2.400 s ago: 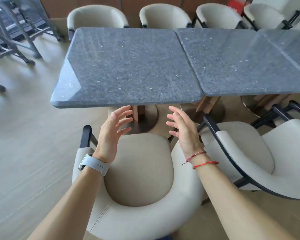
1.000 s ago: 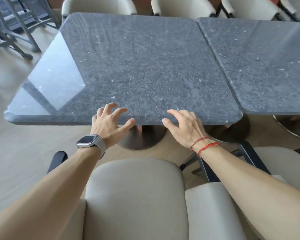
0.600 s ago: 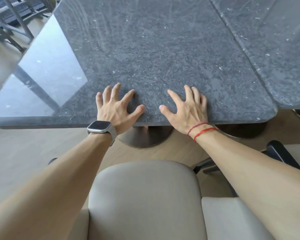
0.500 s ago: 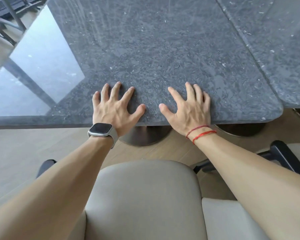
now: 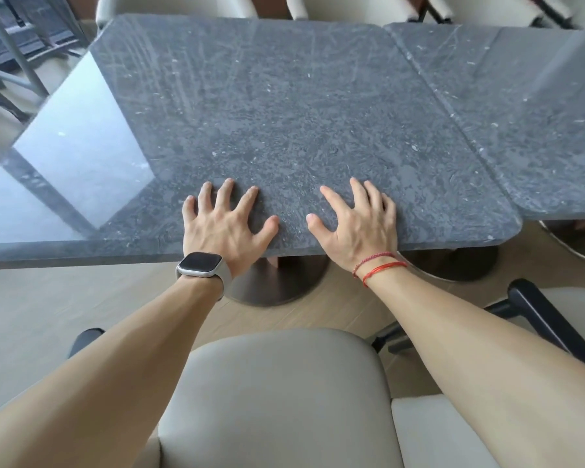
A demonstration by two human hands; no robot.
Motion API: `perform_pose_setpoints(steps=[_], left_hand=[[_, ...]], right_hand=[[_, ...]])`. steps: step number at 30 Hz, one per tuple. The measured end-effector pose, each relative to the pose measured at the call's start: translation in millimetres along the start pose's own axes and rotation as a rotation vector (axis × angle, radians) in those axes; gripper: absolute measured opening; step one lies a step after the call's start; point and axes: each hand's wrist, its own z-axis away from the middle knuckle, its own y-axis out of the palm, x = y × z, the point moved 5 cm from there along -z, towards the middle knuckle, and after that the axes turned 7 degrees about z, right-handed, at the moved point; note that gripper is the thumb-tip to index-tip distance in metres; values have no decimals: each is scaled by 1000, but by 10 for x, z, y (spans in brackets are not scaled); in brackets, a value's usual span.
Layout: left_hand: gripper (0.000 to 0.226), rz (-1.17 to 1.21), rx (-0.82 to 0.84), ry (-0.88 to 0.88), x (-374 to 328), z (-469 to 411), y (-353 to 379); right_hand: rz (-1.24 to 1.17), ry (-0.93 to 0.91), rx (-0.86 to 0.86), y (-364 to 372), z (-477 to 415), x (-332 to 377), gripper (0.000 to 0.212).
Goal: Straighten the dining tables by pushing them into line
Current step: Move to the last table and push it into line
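Note:
A dark grey stone-topped dining table (image 5: 267,106) fills the middle of the view on a round metal base (image 5: 277,282). A second table (image 5: 507,106) of the same stone touches its right side; its near edge sits farther from me than the first table's near edge. My left hand (image 5: 225,224), with a watch at the wrist, lies flat on the first table's near edge, fingers spread. My right hand (image 5: 358,224), with red cords at the wrist, lies flat beside it. Neither hand holds anything.
A beige padded chair (image 5: 277,396) stands between me and the table, under my arms. Another chair with a black frame (image 5: 537,315) is at the right. More beige chairs (image 5: 352,6) line the far side. Metal stool legs (image 5: 11,52) stand far left.
My hands reached from above the chair to the table's near edge and flattened on top. In the last half second the table top shows farther off, with its far edge back in view.

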Motion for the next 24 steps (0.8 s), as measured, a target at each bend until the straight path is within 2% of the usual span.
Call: perform_pose_setpoints(steps=[12,15,24], left_hand=[[72,-21,-16,-5,1,58,16],[74,-11,-79,4,-12,55,-33],[65,8,-120,18,-29,0,-11]], right_hand=[[-3,-5,67,12,49,0,71],[-17,11,28,-9,45,8,72],[-37,2,-51,59,28,-5,70]])
